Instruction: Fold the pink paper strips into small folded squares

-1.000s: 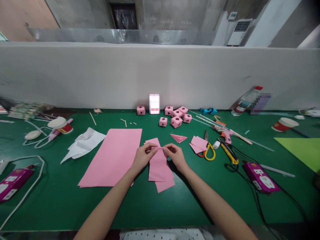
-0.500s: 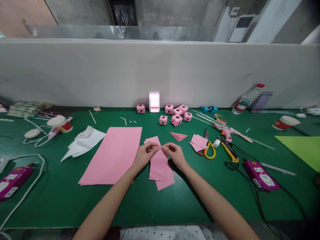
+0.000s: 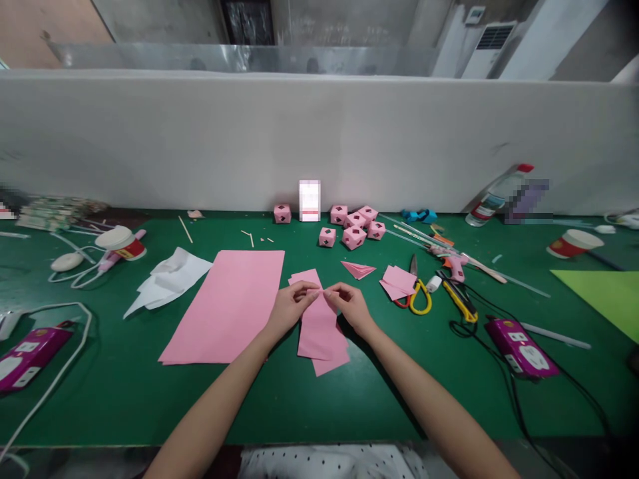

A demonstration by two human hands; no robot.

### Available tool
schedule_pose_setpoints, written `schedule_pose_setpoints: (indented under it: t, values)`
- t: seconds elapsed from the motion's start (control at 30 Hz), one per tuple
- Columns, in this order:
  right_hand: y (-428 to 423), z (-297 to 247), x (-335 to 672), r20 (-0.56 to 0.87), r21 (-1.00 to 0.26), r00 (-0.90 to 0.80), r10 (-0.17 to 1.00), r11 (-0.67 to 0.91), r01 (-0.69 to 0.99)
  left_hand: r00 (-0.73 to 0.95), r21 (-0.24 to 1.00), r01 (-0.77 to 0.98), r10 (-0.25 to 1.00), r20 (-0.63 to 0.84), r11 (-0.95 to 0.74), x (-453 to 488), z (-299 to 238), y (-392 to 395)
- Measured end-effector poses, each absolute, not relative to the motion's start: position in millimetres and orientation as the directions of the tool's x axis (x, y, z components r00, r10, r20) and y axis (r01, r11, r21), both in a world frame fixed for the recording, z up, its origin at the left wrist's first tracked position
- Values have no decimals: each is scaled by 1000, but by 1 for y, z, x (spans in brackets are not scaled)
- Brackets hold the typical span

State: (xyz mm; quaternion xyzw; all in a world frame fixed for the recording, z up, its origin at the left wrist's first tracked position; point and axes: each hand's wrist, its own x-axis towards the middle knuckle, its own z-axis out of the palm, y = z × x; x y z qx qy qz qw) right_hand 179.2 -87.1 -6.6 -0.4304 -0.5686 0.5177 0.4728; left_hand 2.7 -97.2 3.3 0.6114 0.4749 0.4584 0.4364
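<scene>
Both hands meet over overlapping pink paper strips (image 3: 318, 336) on the green table. My left hand (image 3: 293, 307) pinches the far edge of the top strip. My right hand (image 3: 351, 307) pinches the same edge close beside it, and the fingertips partly hide the paper there. Left of them lies a large stack of pink paper sheets (image 3: 229, 306). A folded pink paper triangle (image 3: 358, 269) rests just beyond my right hand. Farther right, small pink paper squares (image 3: 398, 283) partly cover scissors (image 3: 422, 298) with red and yellow handles.
Several pink folded paper cubes (image 3: 354, 237) sit along the white partition (image 3: 200, 146). On the right are a glue gun (image 3: 452, 261), a utility knife (image 3: 462, 303), a purple power strip (image 3: 522, 347) with black cable, and a paper cup (image 3: 574, 244). Crumpled white paper (image 3: 170, 279) lies left.
Both hands keep their pinch on the strip's far edge, with hardly any shift of the fingers. The whole view has moved slightly.
</scene>
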Motion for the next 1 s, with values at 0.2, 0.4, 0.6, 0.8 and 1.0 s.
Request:
schedule_pose_setpoints:
  t: [0.2, 0.4, 0.6, 0.8, 1.0]
  values:
    - [-87, -6, 179, 97, -995, -196, 976, 97, -8, 134, 973, 167, 982, 137, -158, 2, 0, -96]
    - [-87, -6, 179, 102, -995, -197, 975, 99, -26, 148, 977, 151, 980, 130, -152, 3, 0, -96]
    - [-87, -7, 180, 134, -990, -243, 961, 140, 4, 193, 972, 149, 969, 152, -182, 5, 3, -99]
    - [-86, -8, 181, 152, -987, -193, 969, 160, 25, 161, 982, 133, 981, 109, -131, 5, 1, -101]
    - [-86, -8, 180, 131, -990, -219, 967, 140, 27, 172, 981, 127, 977, 126, -149, 5, 2, -100]
